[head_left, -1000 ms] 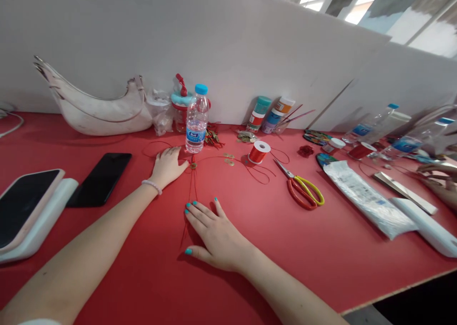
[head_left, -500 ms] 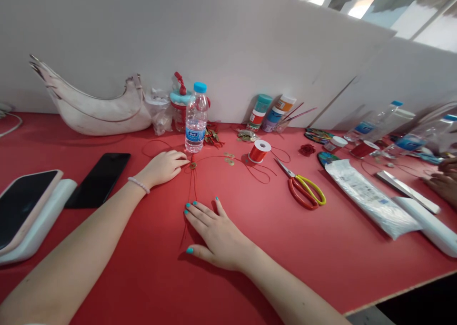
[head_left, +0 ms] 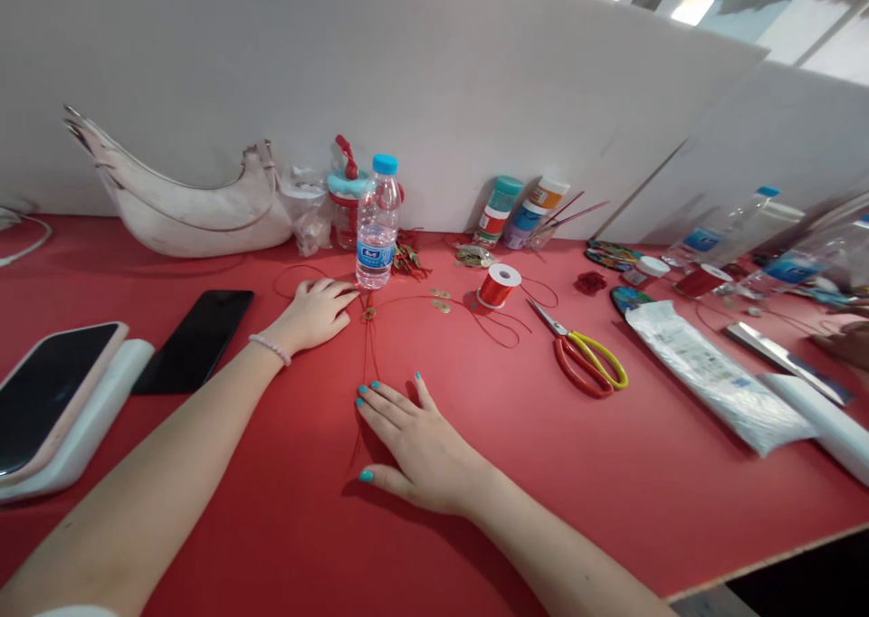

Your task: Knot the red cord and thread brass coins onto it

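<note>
A small brass-coloured coin (head_left: 368, 313) lies on the red table, with a red knot at its top and thin red cords (head_left: 365, 355) running from it toward me. My left hand (head_left: 318, 314), wearing a bead bracelet (head_left: 270, 346), lies palm down left of the coin. Its fingers are stretched toward the coin and the water bottle (head_left: 375, 257), and nothing shows in them. Palm down nearer me, my right hand (head_left: 424, 445) has its fingers spread. Its fingertips rest at the cords, whose ends trail past them.
Several loose coins (head_left: 441, 306), a spool of red cord (head_left: 500, 286) and scissors (head_left: 589, 361) lie to the right. Farther right are a plastic packet (head_left: 720, 377) and another person's hand (head_left: 848, 344). A black phone (head_left: 196, 341) and a white bag (head_left: 196, 214) are at left.
The whole view has shifted slightly. My left fingers have drawn back a little from the coin. My right hand stays flat at the cords. The other person's hand has moved slightly.
</note>
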Tool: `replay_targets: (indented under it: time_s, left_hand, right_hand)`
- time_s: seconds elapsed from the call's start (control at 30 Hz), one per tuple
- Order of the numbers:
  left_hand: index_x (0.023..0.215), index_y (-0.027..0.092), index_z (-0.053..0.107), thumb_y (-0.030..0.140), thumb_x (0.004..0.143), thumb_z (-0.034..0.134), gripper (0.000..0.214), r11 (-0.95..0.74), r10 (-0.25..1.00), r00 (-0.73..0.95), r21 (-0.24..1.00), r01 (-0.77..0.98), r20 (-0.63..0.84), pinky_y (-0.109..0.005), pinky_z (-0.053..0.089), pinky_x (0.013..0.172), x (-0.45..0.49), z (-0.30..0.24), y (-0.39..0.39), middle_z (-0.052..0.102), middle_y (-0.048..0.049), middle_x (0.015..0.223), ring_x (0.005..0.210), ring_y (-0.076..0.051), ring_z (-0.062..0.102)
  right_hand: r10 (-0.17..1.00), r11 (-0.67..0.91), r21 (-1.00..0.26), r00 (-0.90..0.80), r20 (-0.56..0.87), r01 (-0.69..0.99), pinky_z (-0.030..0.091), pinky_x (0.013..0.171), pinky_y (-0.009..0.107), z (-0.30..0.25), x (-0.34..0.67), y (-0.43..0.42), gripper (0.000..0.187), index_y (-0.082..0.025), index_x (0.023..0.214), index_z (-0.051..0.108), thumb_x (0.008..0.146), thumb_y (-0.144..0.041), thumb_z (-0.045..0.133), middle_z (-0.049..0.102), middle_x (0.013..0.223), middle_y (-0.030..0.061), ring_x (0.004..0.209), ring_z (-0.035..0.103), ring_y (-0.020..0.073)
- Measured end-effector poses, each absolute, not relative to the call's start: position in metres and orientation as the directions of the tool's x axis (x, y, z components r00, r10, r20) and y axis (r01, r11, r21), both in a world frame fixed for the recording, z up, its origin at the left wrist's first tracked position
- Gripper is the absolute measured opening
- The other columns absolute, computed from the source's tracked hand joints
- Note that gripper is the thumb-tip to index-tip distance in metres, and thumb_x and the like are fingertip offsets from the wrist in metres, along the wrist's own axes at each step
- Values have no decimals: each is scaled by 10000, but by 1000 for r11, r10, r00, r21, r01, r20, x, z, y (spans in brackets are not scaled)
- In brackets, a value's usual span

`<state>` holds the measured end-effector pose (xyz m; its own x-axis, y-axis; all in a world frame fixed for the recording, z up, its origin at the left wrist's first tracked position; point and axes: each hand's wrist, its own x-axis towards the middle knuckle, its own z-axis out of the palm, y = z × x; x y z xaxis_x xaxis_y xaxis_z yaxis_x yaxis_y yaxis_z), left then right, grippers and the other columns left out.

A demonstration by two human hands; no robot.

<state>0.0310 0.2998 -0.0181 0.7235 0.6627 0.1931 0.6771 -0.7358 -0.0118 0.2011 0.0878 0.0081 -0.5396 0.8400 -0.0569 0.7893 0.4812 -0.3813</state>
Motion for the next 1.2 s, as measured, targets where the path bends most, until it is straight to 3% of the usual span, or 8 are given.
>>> replay_targets:
  time_s: [0.3, 0.53, 0.7, 0.97, 1.07, 1.2]
  left_hand:
    - [1363, 247, 383, 301, 854, 300, 518, -702, 706, 694, 12, 712, 141, -540, 246, 980, 32, -20, 301, 411, -52, 1410, 1265, -286, 315]
    - [1371, 231, 366, 298, 853, 311, 526, -676, 726, 667, 1, 737, 168, -550, 225, 993, 34, -21, 299, 415, -77, 1405, 1279, -292, 317]
    - [1381, 213, 351, 291, 861, 311, 528, -673, 727, 662, -2, 740, 183, -511, 259, 992, 34, -18, 298, 397, -74, 1418, 1283, -277, 311]
    - [1201, 230, 577, 269, 861, 318, 429, -786, 609, 763, 39, 616, 216, -406, 319, 994, 35, -10, 296, 555, -56, 1278, 1196, -213, 447]
    - [1268, 242, 515, 274, 865, 315, 451, -781, 622, 762, 65, 621, 182, -404, 297, 1024, 34, -12, 298, 495, -39, 1344, 1251, -202, 398]
    - [1404, 257, 300, 331, 890, 292, 519, -746, 665, 744, 114, 656, 67, -484, 182, 1083, 30, -20, 302, 311, -26, 1467, 1353, -212, 242]
  right_hand:
    - [843, 481, -377, -536, -51, 792, 33, 1100, 567, 8, 201, 88, 673, -165, 1421, 256, 892, -580, 293, 283, 1469, 108, 1369, 200, 235]
    - [840, 487, -382, -542, -42, 785, 39, 1097, 572, 9, 201, 87, 675, -156, 1421, 247, 896, -580, 269, 282, 1471, 106, 1369, 203, 228]
    - [842, 488, -370, -538, -39, 790, 36, 1097, 573, 9, 201, 87, 660, -156, 1421, 249, 900, -560, 292, 289, 1468, 107, 1367, 209, 233]
    - [844, 472, -392, -533, -59, 790, 16, 1099, 561, 7, 202, 89, 669, -171, 1422, 253, 894, -579, 287, 272, 1473, 104, 1366, 211, 231]
    - [845, 465, -416, -532, -56, 781, -4, 1098, 561, 8, 202, 88, 676, -165, 1421, 254, 895, -588, 268, 261, 1477, 100, 1370, 199, 223]
    - [844, 457, -440, -533, -58, 773, -24, 1095, 562, 8, 202, 88, 693, -162, 1422, 250, 888, -604, 261, 250, 1480, 99, 1374, 186, 220]
